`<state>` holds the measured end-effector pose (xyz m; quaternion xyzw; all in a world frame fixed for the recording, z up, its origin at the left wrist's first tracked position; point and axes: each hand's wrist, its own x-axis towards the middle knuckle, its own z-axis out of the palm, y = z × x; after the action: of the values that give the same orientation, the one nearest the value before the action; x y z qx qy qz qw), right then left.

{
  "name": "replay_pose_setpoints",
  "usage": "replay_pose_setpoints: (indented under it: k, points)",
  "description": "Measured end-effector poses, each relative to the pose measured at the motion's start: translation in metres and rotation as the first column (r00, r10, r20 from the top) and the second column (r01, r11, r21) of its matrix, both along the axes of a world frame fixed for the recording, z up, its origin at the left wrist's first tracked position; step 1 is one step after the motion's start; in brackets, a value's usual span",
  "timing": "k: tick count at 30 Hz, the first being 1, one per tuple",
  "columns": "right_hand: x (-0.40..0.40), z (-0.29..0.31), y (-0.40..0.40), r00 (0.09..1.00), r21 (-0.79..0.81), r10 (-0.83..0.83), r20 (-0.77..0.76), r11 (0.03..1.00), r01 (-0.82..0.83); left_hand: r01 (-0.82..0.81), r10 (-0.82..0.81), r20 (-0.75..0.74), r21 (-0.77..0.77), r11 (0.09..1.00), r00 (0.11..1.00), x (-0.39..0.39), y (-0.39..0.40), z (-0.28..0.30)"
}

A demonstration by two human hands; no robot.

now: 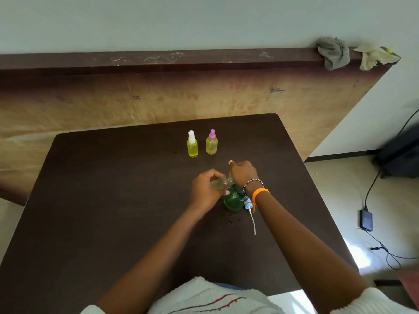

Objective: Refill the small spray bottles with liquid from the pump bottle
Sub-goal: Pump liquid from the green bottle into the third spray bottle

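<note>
The left hand was curled round a small clear spray bottle, held tilted on its side with its open neck toward the top of the green pump bottle, which stood near the middle of the dark worktop. The right hand sat over the pump bottle's top with fingers curled, apparently working the pump, though the head itself was hidden beneath it. The little bottle looked light and smooth, likely slick if wet, so a firm wrap round its body seemed the sound hold, with the neck kept close under the spout; the pump bottle looked heavier and steady, yet could tip under a sideways push. Just beside its base lay a blue spray cap with its thin white dip tube trailing toward the person, close enough for the right wrist to knock it. Farther back stood two filled bottles of yellow liquid, a white-capped bottle and a pink-capped bottle, well apart from the hands. Two crumpled rags lay on the ledge behind.
</note>
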<state>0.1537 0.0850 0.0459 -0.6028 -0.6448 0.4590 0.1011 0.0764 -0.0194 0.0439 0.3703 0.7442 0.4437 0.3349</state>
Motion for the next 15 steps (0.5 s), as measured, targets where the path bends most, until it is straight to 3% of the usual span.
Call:
replay_pose_setpoints:
  k: [3, 9, 15]
  points:
    - [0.002, 0.0, 0.001, 1.0, -0.01, -0.019, -0.005, 1.0, 0.019, 0.005, -0.005, -0.004, -0.003, 1.0, 1.0, 0.001, 0.001, 0.0]
    - [0.004, 0.012, 0.002, 0.993, -0.193, 0.095, -0.069, 0.975, -0.107, -0.006, 0.006, -0.006, 0.016, 1.0, 1.0, 0.001, -0.001, 0.003]
    - [0.004, 0.003, -0.002, 0.999, -0.05, 0.045, -0.018, 0.998, -0.046, 0.0, 0.001, -0.013, 0.002, 1.0, 1.0, 0.003, -0.002, 0.003]
